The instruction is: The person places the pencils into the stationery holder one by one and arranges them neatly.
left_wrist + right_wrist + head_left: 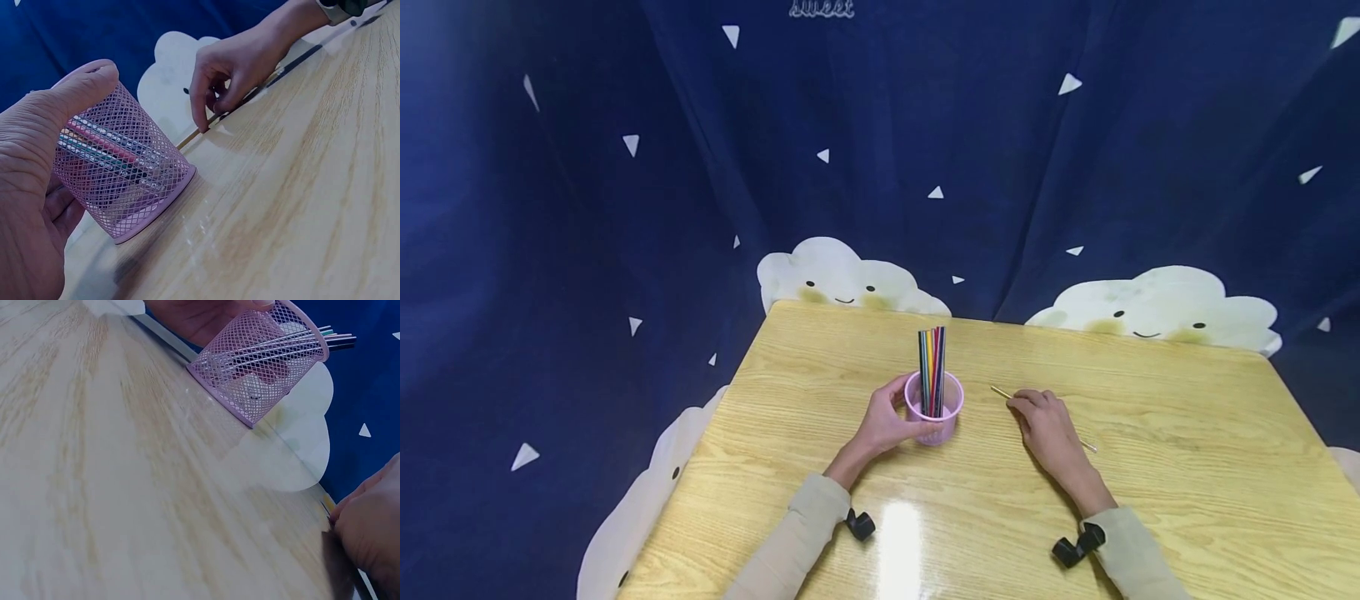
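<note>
My left hand point(883, 423) grips a pink mesh pen cup point(952, 427) from its left side, thumb across the near wall and fingers behind. The cup stands upright on the table. Several slim pens point(931, 362) in black, yellow, red and other colours lean together in it, their lower ends visible through the mesh point(128, 162). To the right of the cup, my right hand point(1048, 433) pinches a slim yellow pen point(999, 391) lying on the tabletop. Its pale far end point(1088, 447) sticks out beyond the hand; the palm hides its middle.
The wooden table point(1187, 450) has a bright reflection near its front. Behind it hangs a dark blue curtain point(880, 100) with white triangles and smiling clouds. Each sleeve carries a black wrist device, one at the left cuff point(861, 525) and one at the right point(1078, 546).
</note>
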{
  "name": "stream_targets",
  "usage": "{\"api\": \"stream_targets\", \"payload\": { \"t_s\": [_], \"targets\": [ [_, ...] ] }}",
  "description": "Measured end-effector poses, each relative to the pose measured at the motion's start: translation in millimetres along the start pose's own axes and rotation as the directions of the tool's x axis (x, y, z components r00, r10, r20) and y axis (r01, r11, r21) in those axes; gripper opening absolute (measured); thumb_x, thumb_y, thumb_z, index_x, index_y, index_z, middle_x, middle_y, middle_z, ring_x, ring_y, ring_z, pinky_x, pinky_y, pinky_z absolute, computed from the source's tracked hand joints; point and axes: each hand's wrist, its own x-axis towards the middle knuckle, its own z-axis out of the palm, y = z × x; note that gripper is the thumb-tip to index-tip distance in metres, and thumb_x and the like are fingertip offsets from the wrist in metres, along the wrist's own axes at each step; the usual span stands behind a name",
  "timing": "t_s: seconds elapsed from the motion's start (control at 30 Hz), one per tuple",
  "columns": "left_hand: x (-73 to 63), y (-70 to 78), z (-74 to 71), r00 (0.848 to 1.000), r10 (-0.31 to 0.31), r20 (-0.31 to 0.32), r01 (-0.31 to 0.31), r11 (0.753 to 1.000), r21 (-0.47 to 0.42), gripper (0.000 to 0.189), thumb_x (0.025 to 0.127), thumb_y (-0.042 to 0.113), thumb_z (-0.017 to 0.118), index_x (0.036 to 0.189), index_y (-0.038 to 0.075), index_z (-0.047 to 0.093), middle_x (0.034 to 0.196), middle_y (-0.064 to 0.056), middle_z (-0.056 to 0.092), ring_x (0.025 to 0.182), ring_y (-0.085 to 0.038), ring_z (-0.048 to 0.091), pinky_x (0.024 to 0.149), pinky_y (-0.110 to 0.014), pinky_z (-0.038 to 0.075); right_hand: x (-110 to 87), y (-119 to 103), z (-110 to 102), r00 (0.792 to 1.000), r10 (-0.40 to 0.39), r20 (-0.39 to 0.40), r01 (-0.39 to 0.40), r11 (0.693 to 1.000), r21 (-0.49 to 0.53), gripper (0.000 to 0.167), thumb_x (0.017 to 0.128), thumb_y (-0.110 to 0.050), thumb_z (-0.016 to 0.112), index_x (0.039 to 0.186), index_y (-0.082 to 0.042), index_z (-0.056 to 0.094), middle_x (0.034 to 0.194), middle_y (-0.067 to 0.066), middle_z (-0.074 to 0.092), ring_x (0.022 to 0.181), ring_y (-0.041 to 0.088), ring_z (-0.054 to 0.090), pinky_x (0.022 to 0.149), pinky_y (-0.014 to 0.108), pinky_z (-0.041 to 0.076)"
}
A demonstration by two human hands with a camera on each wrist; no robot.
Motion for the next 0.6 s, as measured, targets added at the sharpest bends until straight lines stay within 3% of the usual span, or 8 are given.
{"api": "stream_targets", "payload": {
  "t_s": [0.27, 0.6],
  "targets": [
    [-0.1, 1.9, 0.0, 1.000, 0.004, 0.004, -0.004, 1.000, -0.013, 0.087, 0.068, 0.011, 0.096, 0.146, 0.007, 0.058, 0.135, -0.010, 0.069, 0.118, -0.024, 0.067, 0.106, -0.042, 0.054, 0.3, -4.1, -5.4, 0.994, 0.090, 0.056, -0.093, 0.994, 0.064, 0.023, 0.085, 0.005, 0.072, 0.108, 0.001, 0.076, 0.111, 0.020, 0.071, 0.099, 0.041, 0.064, 0.083, 0.057, 0.050],
    [-0.6, 7.6, -0.2, 1.000, -0.001, 0.008, 0.001, 0.999, -0.033, 0.089, 0.067, 0.006, 0.097, 0.147, 0.005, 0.057, 0.137, -0.014, 0.067, 0.121, -0.031, 0.065, 0.109, -0.051, 0.051, 14.6, -15.3, -23.4, 0.992, 0.103, -0.069, -0.083, 0.965, 0.248, 0.026, 0.084, 0.011, 0.068, 0.106, 0.001, 0.077, 0.108, 0.014, 0.072, 0.085, 0.022, 0.065, 0.071, 0.038, 0.055]
  ]
}}
